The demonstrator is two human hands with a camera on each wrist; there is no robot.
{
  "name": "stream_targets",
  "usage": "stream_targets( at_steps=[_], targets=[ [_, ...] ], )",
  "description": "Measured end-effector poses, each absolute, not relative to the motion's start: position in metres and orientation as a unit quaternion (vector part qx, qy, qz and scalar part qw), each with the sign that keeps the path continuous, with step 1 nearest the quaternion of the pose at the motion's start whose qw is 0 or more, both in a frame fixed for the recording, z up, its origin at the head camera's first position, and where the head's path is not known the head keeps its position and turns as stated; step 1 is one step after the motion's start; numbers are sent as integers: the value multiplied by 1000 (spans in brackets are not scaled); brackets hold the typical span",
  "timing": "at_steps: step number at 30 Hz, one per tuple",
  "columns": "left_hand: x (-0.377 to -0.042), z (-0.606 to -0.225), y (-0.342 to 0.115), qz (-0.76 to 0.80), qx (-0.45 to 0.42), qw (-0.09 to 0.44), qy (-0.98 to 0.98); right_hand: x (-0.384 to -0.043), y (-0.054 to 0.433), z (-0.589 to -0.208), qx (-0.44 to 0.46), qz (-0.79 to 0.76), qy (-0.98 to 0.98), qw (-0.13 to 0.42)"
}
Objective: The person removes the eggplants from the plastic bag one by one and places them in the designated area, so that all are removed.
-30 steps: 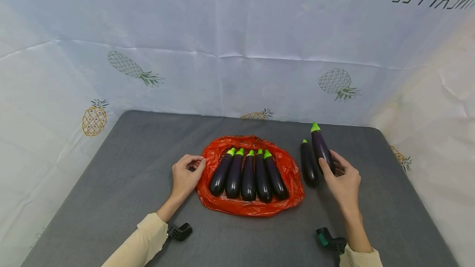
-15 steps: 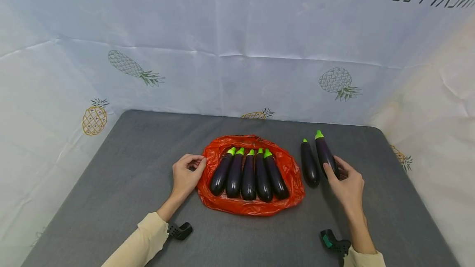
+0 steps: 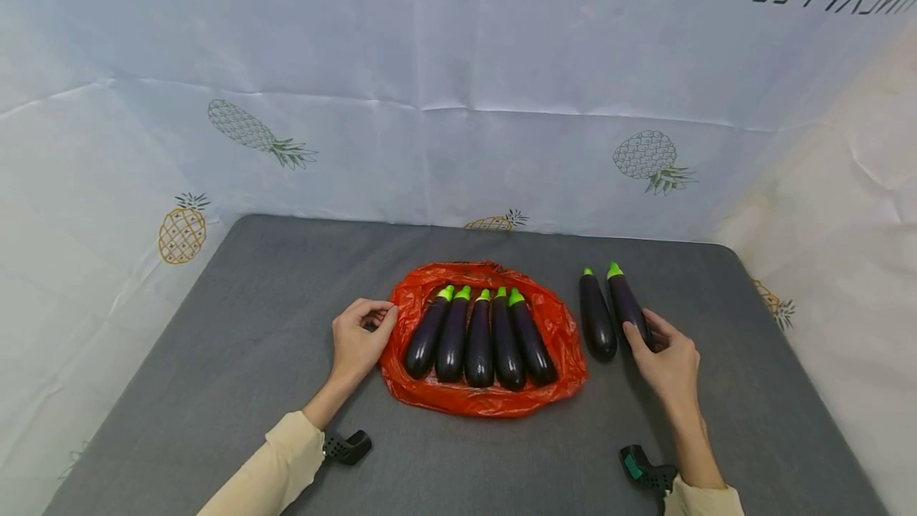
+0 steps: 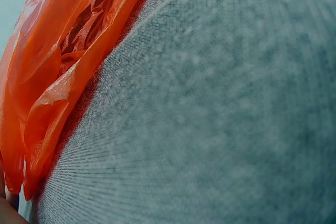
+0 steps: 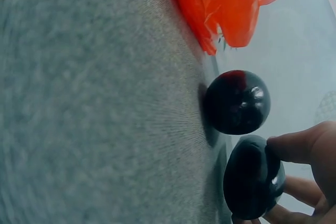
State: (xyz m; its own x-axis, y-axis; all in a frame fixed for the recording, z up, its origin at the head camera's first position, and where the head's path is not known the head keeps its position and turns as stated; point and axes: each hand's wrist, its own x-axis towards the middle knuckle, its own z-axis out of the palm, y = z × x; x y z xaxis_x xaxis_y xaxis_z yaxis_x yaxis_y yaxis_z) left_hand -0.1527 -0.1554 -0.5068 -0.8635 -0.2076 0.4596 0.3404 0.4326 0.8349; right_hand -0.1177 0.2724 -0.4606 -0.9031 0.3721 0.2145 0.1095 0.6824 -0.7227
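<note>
On the right, my right hand point(image 3: 668, 357) grips the thick lower end of a dark purple eggplant point(image 3: 627, 305) with a bright green cap. Just left of it lies another eggplant point(image 3: 597, 317), its round end showing in the right wrist view. My left hand point(image 3: 361, 337) pinches the left edge of a red plastic bag point(image 3: 487, 404) between thumb and forefinger. Several eggplants point(image 3: 480, 345) lie side by side on the bag, caps pointing away from me. In the left wrist view the bag's crumpled edge point(image 4: 58, 93) fills the upper left, with only a bit of the hand at the corner.
A grey cloth-covered table point(image 3: 286, 285) lies under everything. Behind it hangs a pale curtain point(image 3: 458, 158) printed with pineapples, meeting the table's back edge. Black wrist cameras sit on the left wrist point(image 3: 347, 447) and the right wrist point(image 3: 648, 468).
My right hand has brought its eggplant down and slightly right, beside the other loose one. The left hand, the bag and the eggplants on it have stayed in place.
</note>
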Motion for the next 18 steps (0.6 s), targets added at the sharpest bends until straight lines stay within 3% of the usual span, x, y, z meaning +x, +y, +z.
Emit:
stream_targets(
  at_steps=[18],
  targets=[
    [-153,-507,-155,-536,-42,258,-802,-122,272,-464,-144,373,-905,143]
  ],
)
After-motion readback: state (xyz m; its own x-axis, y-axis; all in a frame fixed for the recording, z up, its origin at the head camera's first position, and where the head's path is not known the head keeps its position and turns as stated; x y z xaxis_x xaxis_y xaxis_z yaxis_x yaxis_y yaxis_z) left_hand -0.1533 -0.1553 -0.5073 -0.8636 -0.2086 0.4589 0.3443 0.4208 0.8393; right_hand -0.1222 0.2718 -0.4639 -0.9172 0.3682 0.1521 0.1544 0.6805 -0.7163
